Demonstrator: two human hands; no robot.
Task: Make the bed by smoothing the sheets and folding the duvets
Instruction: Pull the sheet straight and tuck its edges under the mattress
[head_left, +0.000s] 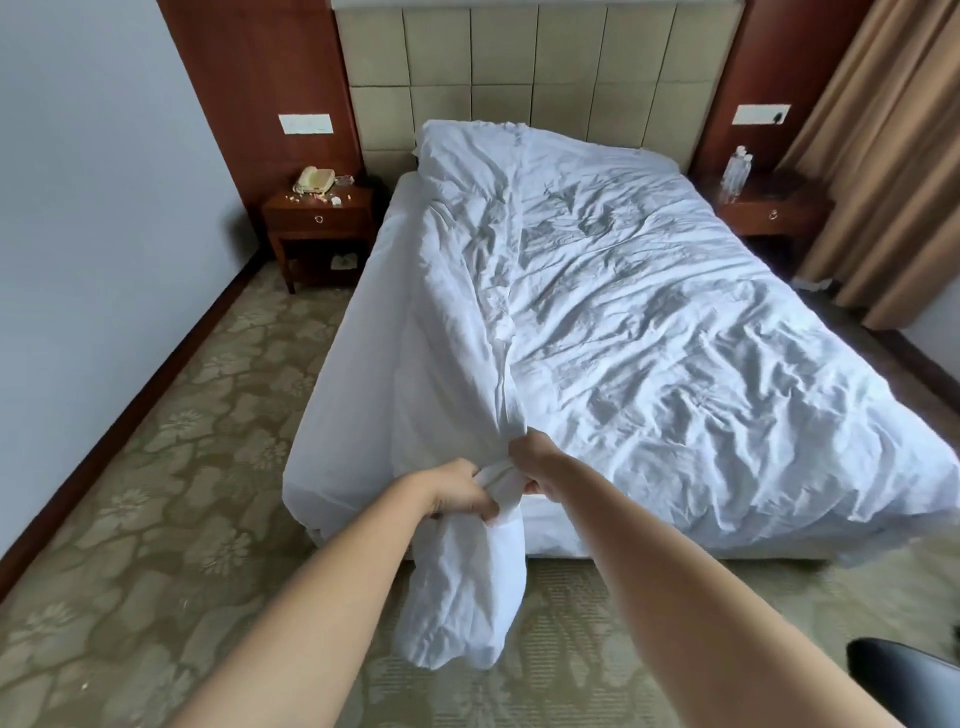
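A wrinkled white duvet (649, 322) covers most of the bed, reaching from the headboard to the foot. Its near left corner is bunched up and hangs off the foot of the bed toward the floor. My left hand (460, 491) grips this bunched corner from the left. My right hand (537, 462) grips the same bunch from the right, just beside the left hand. A white sheet (358, 364) covers the mattress and shows along the bed's left side.
A padded headboard (535, 67) stands at the back. A wooden nightstand (319, 228) with a phone is at the left, another nightstand (774, 213) with bottles at the right. Curtains (893, 171) hang on the right. A dark object (904, 680) sits at bottom right. Patterned carpet surrounds the bed.
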